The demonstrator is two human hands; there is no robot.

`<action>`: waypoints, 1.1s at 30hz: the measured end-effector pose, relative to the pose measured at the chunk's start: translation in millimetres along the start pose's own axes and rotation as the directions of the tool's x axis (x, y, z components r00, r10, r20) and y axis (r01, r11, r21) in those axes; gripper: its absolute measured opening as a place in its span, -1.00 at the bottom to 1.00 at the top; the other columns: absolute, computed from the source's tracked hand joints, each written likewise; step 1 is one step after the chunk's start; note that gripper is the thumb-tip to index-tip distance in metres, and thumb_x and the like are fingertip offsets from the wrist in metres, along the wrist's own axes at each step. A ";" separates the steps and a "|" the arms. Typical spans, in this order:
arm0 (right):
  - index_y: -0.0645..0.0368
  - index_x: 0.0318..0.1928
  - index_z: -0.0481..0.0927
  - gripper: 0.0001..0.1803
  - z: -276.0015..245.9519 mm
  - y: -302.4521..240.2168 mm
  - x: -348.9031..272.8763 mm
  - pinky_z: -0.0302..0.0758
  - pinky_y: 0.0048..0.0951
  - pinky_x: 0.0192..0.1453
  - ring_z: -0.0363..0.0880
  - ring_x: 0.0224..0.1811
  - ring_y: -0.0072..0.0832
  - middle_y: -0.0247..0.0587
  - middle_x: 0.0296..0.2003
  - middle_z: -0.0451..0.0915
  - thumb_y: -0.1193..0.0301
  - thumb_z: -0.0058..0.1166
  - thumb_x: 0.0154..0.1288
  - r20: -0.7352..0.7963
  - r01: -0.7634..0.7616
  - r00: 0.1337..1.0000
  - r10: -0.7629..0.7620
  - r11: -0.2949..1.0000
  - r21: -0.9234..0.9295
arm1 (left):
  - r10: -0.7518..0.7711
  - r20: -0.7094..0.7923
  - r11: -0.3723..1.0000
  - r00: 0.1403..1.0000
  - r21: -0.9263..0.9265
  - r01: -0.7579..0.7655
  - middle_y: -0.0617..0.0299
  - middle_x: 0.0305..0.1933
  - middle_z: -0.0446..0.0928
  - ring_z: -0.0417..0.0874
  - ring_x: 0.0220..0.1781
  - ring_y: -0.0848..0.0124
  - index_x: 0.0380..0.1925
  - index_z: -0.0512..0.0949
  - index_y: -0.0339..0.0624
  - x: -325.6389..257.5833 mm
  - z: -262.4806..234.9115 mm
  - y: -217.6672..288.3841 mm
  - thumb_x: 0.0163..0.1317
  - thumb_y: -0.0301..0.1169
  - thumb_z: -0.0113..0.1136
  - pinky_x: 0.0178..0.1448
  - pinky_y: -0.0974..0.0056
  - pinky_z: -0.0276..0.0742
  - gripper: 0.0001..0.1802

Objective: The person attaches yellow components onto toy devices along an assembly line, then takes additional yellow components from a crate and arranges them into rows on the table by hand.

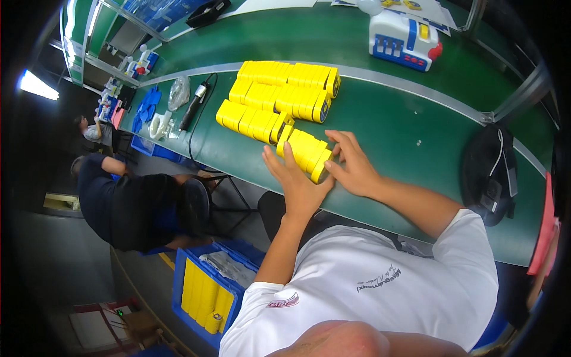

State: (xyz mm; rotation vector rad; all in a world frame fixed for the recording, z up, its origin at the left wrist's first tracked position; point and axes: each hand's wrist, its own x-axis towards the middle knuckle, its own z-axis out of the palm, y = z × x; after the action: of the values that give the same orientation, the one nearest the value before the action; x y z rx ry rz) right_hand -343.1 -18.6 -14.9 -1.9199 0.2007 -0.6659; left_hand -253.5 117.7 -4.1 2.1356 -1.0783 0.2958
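Several yellow moulded plastic casings, blocky and packed side by side in a short row, are bracketed between both hands at the near edge of the green table. The left hand is pressed flat against the row's near-left side, fingers extended; the right hand is curved over its right end, fingertips touching the last piece. Neither grip is clenched: both are open, pushing rather than grasping. The casings are judged light, stiff and smooth, likely to slide or topple out of line, so the row is best squeezed from its two ends. Just beyond, three longer rows of the same yellow parts are lined up. Farther right a white and blue plastic toy body is seen; a black power screwdriver lies at the left. Below the table a blue crate with more yellow parts stands on the floor, beside a seated person in dark clothes.
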 end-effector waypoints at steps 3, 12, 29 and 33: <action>0.20 0.37 0.23 -0.28 0.7 -1.3 0.4 0.46 -0.42 0.03 0.43 -0.04 -0.36 -0.05 0.13 0.31 0.58 0.16 0.19 0.017 0.007 1.000 -0.007 1.000 -0.008 | -0.063 0.031 0.998 0.998 -0.027 0.064 -0.65 0.44 -0.35 -0.29 0.50 -0.53 0.48 -0.17 -0.29 -1.3 3.6 -7.6 -0.04 -0.24 0.47 0.48 -0.40 -0.23 0.23; 0.25 0.35 0.22 -0.28 -1.5 1.3 4.5 0.41 -0.27 0.36 0.38 0.30 -0.18 0.03 0.23 0.28 0.61 0.17 0.18 -0.009 -0.027 1.000 0.028 0.999 0.039 | -0.035 0.014 0.999 0.999 0.008 0.035 -0.51 0.50 -0.37 -0.37 0.52 -0.51 0.50 -0.23 -0.27 27.2 25.3 -19.2 -0.12 -0.29 0.48 0.51 -0.38 -0.34 0.30; 0.18 0.49 0.03 -0.11 -3.0 19.2 9.6 0.29 -0.28 0.42 0.24 0.43 -0.20 0.03 0.40 0.18 0.63 0.16 0.19 -0.051 -0.168 0.981 0.189 0.945 0.281 | -0.069 0.038 0.995 0.997 0.073 0.066 -0.44 0.53 -0.37 -0.43 0.53 -0.50 0.52 -0.19 -0.14 44.0 36.3 -11.8 -0.15 -0.07 0.49 0.43 -0.52 -0.46 0.34; 0.15 0.51 0.02 -0.10 -12.2 20.1 18.9 0.31 -0.37 0.32 0.32 0.34 -0.27 0.00 0.38 0.27 0.63 0.14 0.20 -0.020 -0.174 0.983 0.183 0.960 0.219 | -0.051 0.030 0.986 0.998 0.159 0.045 -0.41 0.53 -0.32 -0.39 0.53 -0.49 0.50 -0.09 -0.15 34.1 27.2 -1.8 -0.06 0.02 0.43 0.41 -0.56 -0.42 0.24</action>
State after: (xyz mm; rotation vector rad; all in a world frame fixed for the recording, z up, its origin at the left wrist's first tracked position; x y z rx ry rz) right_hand -330.7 -45.1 -22.3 -1.6583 0.3105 -0.5811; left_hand -233.9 79.0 -7.8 2.3116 -1.0512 0.3335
